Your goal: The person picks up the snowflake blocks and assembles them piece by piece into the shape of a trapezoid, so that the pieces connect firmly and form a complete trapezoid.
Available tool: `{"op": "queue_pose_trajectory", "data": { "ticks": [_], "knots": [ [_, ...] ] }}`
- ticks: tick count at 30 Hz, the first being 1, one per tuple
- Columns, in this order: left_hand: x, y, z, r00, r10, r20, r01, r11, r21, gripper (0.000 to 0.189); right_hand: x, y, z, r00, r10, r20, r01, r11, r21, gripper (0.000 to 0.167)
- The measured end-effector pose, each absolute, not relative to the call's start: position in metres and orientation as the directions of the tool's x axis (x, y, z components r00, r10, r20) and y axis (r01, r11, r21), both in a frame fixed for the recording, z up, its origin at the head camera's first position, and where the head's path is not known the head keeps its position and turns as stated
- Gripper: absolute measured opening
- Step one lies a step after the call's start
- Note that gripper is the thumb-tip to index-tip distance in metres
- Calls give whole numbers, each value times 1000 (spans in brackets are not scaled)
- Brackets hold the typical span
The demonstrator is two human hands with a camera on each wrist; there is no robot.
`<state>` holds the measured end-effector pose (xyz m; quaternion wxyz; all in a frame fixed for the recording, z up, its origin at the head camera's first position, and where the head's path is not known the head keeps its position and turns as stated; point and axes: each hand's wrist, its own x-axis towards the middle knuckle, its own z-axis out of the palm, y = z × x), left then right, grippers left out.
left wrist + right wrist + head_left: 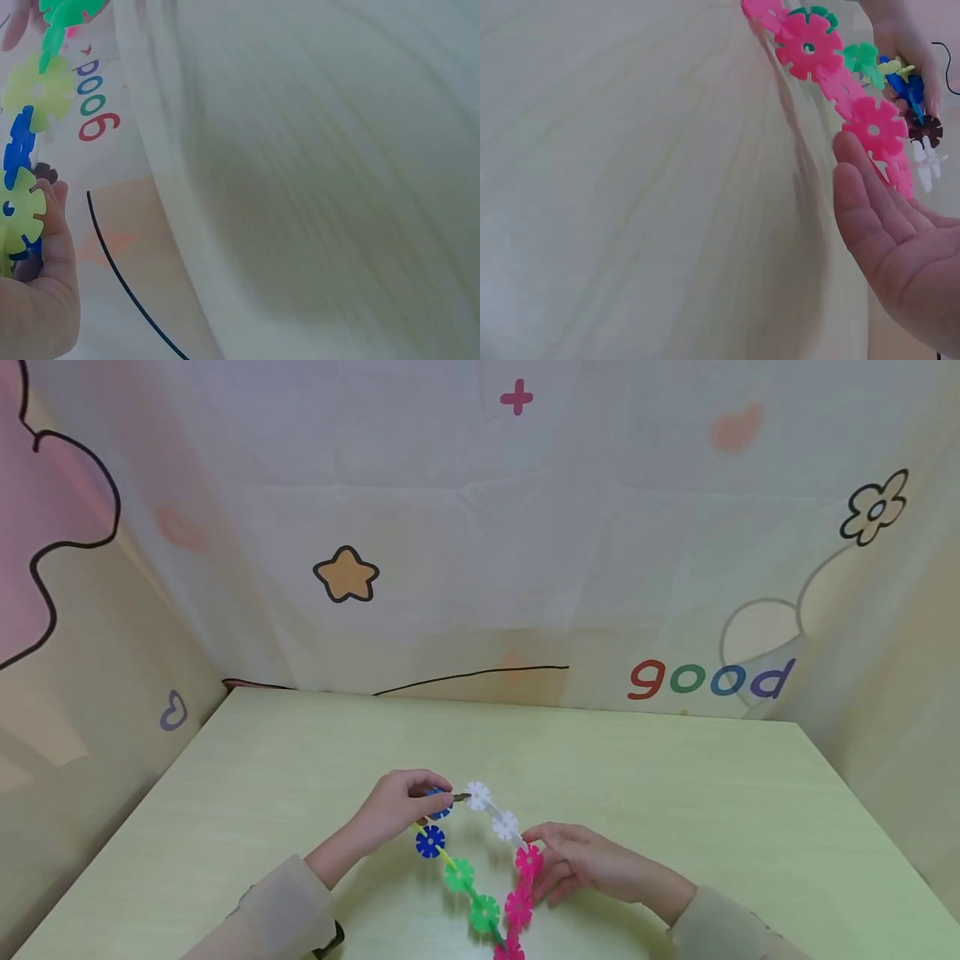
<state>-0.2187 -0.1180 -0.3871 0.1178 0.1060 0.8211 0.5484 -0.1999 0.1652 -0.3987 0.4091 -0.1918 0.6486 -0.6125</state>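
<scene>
A loop of notched plastic snowflake discs runs between both hands, in pink, white, blue, yellow, green and one dark brown. My left hand pinches the loop at its upper left, by a blue disc and the brown disc next to a white disc. On the other side my right hand rests against the pink discs, close to the white ones. Its fingers look extended in the right wrist view; its thumb is hidden there. In the left wrist view, yellow discs partly cover my left hand.
A pale green table lies under the hands. Printed cloth hangs behind it and at both sides. The loop's lowest pink discs reach the bottom edge of the head view. A dark band shows by the left sleeve.
</scene>
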Motion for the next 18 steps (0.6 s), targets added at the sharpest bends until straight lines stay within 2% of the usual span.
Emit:
{"op": "queue_pose_trajectory", "data": {
  "ticks": [9, 18],
  "knots": [
    [-232, -107, -391, -992, 116, -44, 1, 364, 931, 22, -225, 170, -380, -783, -568, -253, 188, 172, -967, 58],
    [-249, -84, -396, -997, 74, -10, 21, 409, 912, 28, -250, 178, -368, -870, -423, -252, 188, 187, -964, 55]
  ]
}}
